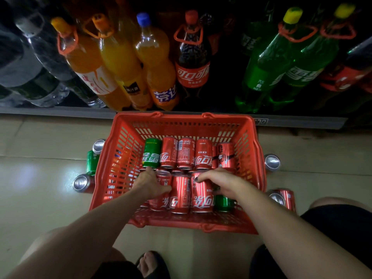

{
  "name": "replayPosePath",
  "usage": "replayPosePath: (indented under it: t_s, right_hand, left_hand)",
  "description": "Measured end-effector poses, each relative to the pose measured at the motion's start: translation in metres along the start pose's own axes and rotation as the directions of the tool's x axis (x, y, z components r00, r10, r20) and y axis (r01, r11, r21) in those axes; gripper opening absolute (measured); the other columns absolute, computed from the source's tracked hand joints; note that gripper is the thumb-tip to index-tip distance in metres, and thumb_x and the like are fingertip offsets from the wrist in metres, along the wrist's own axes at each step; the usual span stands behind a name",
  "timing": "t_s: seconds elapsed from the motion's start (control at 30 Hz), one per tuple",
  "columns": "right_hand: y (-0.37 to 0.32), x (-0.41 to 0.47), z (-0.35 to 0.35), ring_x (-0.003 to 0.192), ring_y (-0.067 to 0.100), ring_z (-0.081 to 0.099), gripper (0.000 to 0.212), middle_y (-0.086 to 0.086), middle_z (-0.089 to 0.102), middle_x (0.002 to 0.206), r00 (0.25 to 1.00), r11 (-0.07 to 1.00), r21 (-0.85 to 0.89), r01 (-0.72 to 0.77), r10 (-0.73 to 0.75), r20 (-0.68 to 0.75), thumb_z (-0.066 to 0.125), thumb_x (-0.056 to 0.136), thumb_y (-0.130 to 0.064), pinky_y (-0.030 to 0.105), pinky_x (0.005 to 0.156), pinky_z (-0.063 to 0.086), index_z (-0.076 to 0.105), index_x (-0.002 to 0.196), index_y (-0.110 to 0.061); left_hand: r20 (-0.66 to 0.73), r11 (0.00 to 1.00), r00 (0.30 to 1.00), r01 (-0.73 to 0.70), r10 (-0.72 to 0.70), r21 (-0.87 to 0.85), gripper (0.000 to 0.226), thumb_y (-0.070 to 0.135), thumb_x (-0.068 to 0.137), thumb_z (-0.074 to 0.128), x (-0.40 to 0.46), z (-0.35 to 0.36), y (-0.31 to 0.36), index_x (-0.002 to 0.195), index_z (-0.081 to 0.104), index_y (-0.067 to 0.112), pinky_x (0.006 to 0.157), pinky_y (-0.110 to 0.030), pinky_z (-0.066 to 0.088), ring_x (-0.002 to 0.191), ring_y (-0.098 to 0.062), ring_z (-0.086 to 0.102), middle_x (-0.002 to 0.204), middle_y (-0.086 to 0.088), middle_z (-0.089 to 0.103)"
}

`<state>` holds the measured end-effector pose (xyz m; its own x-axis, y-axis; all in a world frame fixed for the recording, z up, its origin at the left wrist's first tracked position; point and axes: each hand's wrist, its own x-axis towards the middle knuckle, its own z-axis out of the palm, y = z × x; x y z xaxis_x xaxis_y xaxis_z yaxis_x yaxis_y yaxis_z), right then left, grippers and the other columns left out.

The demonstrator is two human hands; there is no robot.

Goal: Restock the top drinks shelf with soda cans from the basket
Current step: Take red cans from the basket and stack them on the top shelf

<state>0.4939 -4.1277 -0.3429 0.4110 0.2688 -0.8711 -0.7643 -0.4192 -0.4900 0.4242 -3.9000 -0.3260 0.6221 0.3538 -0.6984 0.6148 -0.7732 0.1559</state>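
Observation:
A red plastic basket (120, 158) stands on the floor in front of the shelf. Inside it lie several red cola cans (181, 194) and a green soda can (152, 153), all on their sides. My left hand (150, 183) reaches into the basket and grips a red can (164, 178) at the left of the near row. My right hand (218, 182) curls over a red can (202, 195) and a green can (223, 203) at the right of the near row. The top shelf is out of view.
The bottom shelf holds large bottles: orange soda (120, 61), cola (192, 63), green soda (267, 67), water (34, 63). Loose cans lie on the tiled floor left (82, 183) and right (272, 162) of the basket. My knees and a sandalled foot (150, 264) are below.

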Motion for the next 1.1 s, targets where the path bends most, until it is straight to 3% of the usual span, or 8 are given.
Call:
replayPosePath:
  t_s: [0.1, 0.27, 0.43, 0.67, 0.77, 0.87, 1.0, 1.1]
  right_hand:
    - [0.002, 0.002, 0.005, 0.097, 0.021, 0.073, 0.044, 0.006, 0.077, 0.103, 1.000, 0.999, 0.049, 0.020, -0.020, -0.001, 0.082, 0.073, -0.014, 0.038, 0.082, 0.057, 0.066, 0.114, -0.013]
    - [0.007, 0.004, 0.009, 0.103, 0.022, 0.070, 0.046, 0.006, 0.074, 0.111, 1.000, 0.989, 0.149, 0.025, -0.027, 0.011, 0.082, 0.077, -0.019, 0.037, 0.086, 0.055, 0.061, 0.119, -0.015]
    - [0.012, 0.000, 0.009, 0.105, 0.023, 0.068, 0.039, 0.006, 0.071, 0.114, 0.998, 0.985, 0.172, -0.019, 0.010, 0.054, 0.078, 0.082, -0.030, 0.041, 0.092, 0.054, 0.060, 0.115, -0.020]
    - [0.027, 0.000, 0.025, 0.108, 0.027, 0.069, 0.074, 0.004, 0.074, 0.116, 0.992, 0.978, 0.188, -0.095, 0.078, 0.094, 0.080, 0.066, -0.065, 0.050, 0.100, 0.048, 0.062, 0.126, -0.027]
    - [0.029, 0.000, 0.026, 0.113, 0.027, 0.063, 0.083, 0.004, 0.068, 0.122, 0.995, 0.977, 0.194, -0.091, 0.080, 0.062, 0.080, 0.063, -0.070, 0.050, 0.096, 0.044, 0.057, 0.131, -0.029]
    - [0.029, 0.000, 0.023, 0.116, 0.029, 0.062, 0.085, 0.004, 0.068, 0.124, 0.996, 0.979, 0.186, -0.082, 0.074, 0.049, 0.081, 0.059, -0.071, 0.059, 0.107, 0.038, 0.058, 0.129, -0.029]
    - [0.032, -0.002, 0.019, 0.107, 0.030, 0.069, 0.068, 0.006, 0.076, 0.111, 0.997, 0.973, 0.223, -0.057, 0.046, 0.056, 0.077, 0.068, -0.063, 0.058, 0.105, 0.043, 0.065, 0.123, -0.024]
    - [0.035, -0.001, 0.016, 0.106, 0.030, 0.071, 0.069, 0.006, 0.077, 0.108, 0.996, 0.966, 0.253, -0.061, 0.043, 0.077, 0.078, 0.064, -0.065, 0.057, 0.104, 0.045, 0.068, 0.119, -0.025]
  left_hand:
    - [-0.018, 0.997, 0.998, -0.053, 0.052, -0.054, 0.061, 0.053, 0.081, 0.080, 0.001, -0.010, -0.002, 0.116, 0.047, 0.015, 0.063, -0.021, 0.053, 0.080, -0.010, 0.063, 0.095, 0.004, 0.062]
    - [0.129, 0.883, 0.984, -0.050, 0.124, -0.466, 0.026, 0.039, 0.089, 0.076, -0.001, -0.022, 0.012, 0.103, 0.071, 0.017, 0.071, -0.028, 0.059, 0.084, -0.021, 0.075, 0.092, -0.004, 0.078]
    - [0.322, 0.833, 0.926, 0.013, 0.199, -0.553, 0.033, 0.045, 0.085, 0.077, -0.011, -0.007, 0.023, 0.110, 0.068, 0.026, 0.104, -0.046, 0.052, 0.106, -0.026, 0.072, 0.108, -0.003, 0.078]
    - [0.391, 0.660, 0.887, 0.142, 0.246, -0.738, 0.037, 0.030, 0.093, 0.072, -0.019, 0.005, 0.024, 0.126, 0.057, 0.028, 0.071, -0.036, 0.060, 0.091, -0.022, 0.077, 0.102, -0.002, 0.080]
    - [0.388, 0.613, 0.890, 0.171, 0.240, -0.771, 0.042, 0.030, 0.092, 0.074, -0.019, 0.008, 0.023, 0.131, 0.056, 0.029, 0.076, -0.041, 0.062, 0.098, -0.024, 0.077, 0.109, -0.004, 0.079]
    - [0.383, 0.601, 0.895, 0.180, 0.228, -0.779, 0.043, 0.032, 0.094, 0.072, -0.020, 0.008, 0.026, 0.133, 0.056, 0.027, 0.064, -0.033, 0.060, 0.096, -0.023, 0.076, 0.114, -0.006, 0.078]
    - [0.372, 0.532, 0.905, 0.216, 0.205, -0.819, 0.050, 0.030, 0.092, 0.075, -0.021, 0.010, 0.029, 0.135, 0.051, 0.029, 0.062, -0.036, 0.061, 0.094, -0.023, 0.076, 0.115, -0.007, 0.075]
    - [0.371, 0.496, 0.911, 0.241, 0.181, -0.834, 0.069, 0.033, 0.085, 0.081, -0.017, 0.017, 0.027, 0.141, 0.042, 0.035, 0.076, -0.047, 0.063, 0.108, -0.028, 0.072, 0.124, -0.008, 0.071]
